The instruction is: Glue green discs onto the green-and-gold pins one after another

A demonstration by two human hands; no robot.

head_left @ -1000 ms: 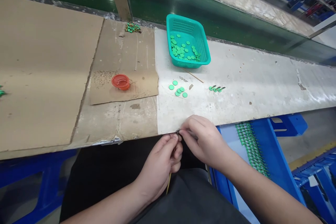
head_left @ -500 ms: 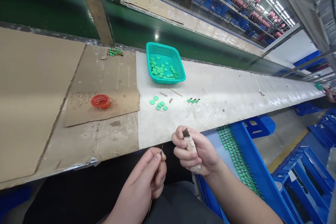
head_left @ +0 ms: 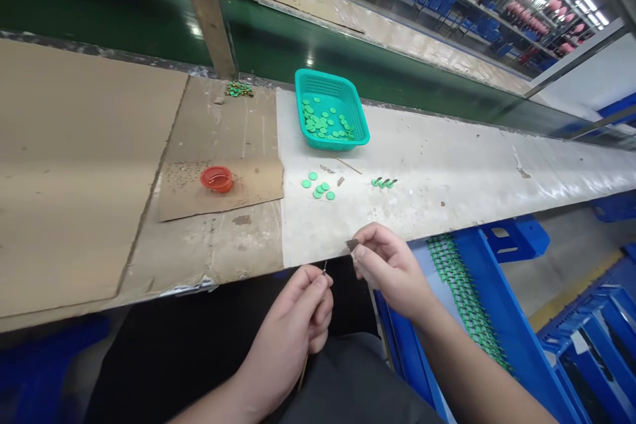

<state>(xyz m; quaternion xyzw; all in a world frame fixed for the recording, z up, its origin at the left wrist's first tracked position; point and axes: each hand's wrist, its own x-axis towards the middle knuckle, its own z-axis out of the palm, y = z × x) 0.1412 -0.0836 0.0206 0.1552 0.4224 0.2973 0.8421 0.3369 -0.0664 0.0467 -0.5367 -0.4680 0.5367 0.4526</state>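
Note:
My left hand (head_left: 293, 324) is shut on a thin wooden stick (head_left: 303, 371) with a fine metal tip (head_left: 324, 269) above my fingers. My right hand (head_left: 390, 271) grips a small dark blade (head_left: 352, 245), probably a knife; its handle is hidden in my fingers. Both hands sit at the front edge of a white-covered workbench (head_left: 427, 205), with the blade and metal tip a short gap apart. Flat green discs (head_left: 318, 187) and small green pinned parts (head_left: 383, 182) lie on the bench beyond them.
A teal plastic basket (head_left: 332, 83) holds many green discs. Further left are a red cup (head_left: 217, 179) on cardboard sheets (head_left: 74, 165) and a small heap of green parts (head_left: 238, 89). Green strips (head_left: 462, 291) lie in a blue crate at lower right.
My hands met at the bench edge, then parted and rose. They have now drawn closer again, and the blade has dropped towards the edge. The view has shifted slightly.

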